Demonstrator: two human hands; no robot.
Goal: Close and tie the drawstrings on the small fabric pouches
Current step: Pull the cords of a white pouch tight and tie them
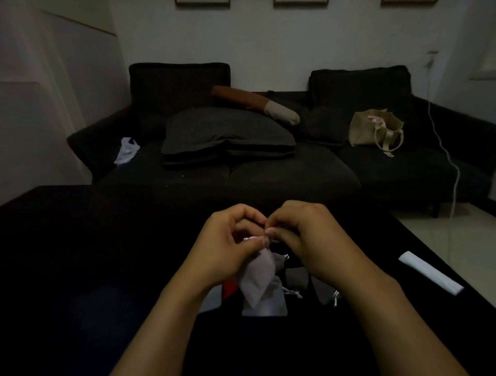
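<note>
Both forearms reach in from the bottom edge over a black table, so dark that its surface shows almost no detail. The left hand curls round the neck of a pale pouch, thumb and fingers pinching its gathered top, so the pouch hangs from it above the table. The right hand meets it at the same spot, fingertips pinched together on what seems to be the drawstring; the cord itself is too thin and dim to make out.

Under the hands lies a small heap of other pouches: a light one flat on the table, a red one mostly hidden by the left wrist, and darker ones to the right with white cord ends showing. How many there are cannot be told. To the right, near the table's edge, lies a white folded strip.

Beyond the table stands a dark sofa against a pale wall. On it sit grey cushions, a brown and cream bolster, a white plastic bag at the left and a beige tote at the right. A white cable hangs down the wall to the tiled floor. Picture frames are cut off by the top edge.
</note>
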